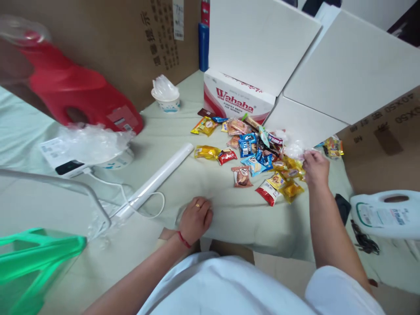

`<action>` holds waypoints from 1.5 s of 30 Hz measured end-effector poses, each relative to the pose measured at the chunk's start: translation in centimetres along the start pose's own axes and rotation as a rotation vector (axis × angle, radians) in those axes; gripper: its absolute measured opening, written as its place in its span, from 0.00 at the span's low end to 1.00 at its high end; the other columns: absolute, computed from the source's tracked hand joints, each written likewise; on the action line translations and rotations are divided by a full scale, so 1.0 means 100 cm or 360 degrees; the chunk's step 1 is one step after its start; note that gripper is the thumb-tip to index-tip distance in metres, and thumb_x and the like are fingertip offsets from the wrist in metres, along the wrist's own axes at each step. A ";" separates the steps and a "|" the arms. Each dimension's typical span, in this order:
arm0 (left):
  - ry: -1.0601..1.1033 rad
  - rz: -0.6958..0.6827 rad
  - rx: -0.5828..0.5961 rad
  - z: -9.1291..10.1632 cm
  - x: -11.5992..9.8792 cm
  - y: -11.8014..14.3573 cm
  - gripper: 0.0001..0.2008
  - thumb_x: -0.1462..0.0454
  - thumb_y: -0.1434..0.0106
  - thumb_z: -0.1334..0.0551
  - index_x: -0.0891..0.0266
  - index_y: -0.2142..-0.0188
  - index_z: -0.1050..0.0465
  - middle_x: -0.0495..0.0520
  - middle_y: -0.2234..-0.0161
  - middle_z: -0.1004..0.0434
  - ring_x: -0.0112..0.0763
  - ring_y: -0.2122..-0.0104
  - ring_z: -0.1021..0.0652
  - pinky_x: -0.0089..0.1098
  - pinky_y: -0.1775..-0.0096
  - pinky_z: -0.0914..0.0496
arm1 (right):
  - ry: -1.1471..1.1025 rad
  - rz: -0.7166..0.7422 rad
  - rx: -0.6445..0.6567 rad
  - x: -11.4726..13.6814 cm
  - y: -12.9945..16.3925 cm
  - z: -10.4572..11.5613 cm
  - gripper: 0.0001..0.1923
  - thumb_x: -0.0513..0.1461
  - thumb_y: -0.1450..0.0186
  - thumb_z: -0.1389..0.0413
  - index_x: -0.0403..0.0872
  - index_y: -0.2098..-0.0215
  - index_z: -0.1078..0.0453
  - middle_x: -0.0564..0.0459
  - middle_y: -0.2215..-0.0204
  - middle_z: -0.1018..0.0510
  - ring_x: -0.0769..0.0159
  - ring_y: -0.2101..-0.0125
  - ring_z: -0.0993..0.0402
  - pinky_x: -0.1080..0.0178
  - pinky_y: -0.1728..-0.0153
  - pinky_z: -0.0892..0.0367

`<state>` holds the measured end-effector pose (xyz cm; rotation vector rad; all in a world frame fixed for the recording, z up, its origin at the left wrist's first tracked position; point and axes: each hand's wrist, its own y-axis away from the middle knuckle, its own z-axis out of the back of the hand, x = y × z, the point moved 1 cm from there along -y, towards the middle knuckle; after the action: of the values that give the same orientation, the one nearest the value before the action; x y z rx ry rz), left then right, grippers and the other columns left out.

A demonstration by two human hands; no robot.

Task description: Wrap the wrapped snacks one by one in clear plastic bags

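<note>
While the left hand [196, 218] rests knuckles-down, loosely curled and holding nothing, on the pale green cloth [229, 210], the right hand [315, 167] pinches a thin clear plastic bag [295, 149] at the right edge of the snack packet pile [259, 162], just before the Wahaha box [238, 98]. A white roll [157, 179] lies left of the pile.

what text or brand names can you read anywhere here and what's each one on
"Wahaha": red letters on the white and red box.
"40X50": printed upside down on the brown carton at right, partly repeated beside it.
Chinese characters on the tall cardboard sheet: too blurred to read.
Labels on the red jug and white jug: too small to read.
Snack packets by the right hand: print unreadable.
</note>
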<state>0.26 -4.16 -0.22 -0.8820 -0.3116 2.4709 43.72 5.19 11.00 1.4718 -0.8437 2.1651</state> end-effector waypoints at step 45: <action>0.2124 0.1433 0.0158 -0.063 -0.072 -0.095 0.18 0.51 0.41 0.30 0.58 0.68 0.36 0.44 0.73 0.33 0.23 0.76 0.32 0.26 0.72 0.35 | -0.0753 -0.1119 0.0570 -0.043 0.174 0.012 0.22 0.52 0.49 0.26 0.48 0.66 0.24 0.56 0.76 0.27 0.70 0.75 0.33 0.69 0.79 0.39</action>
<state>12.66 0.45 2.31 -2.7094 0.8101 1.8241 35.44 -8.55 2.82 2.1011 -0.0064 1.4991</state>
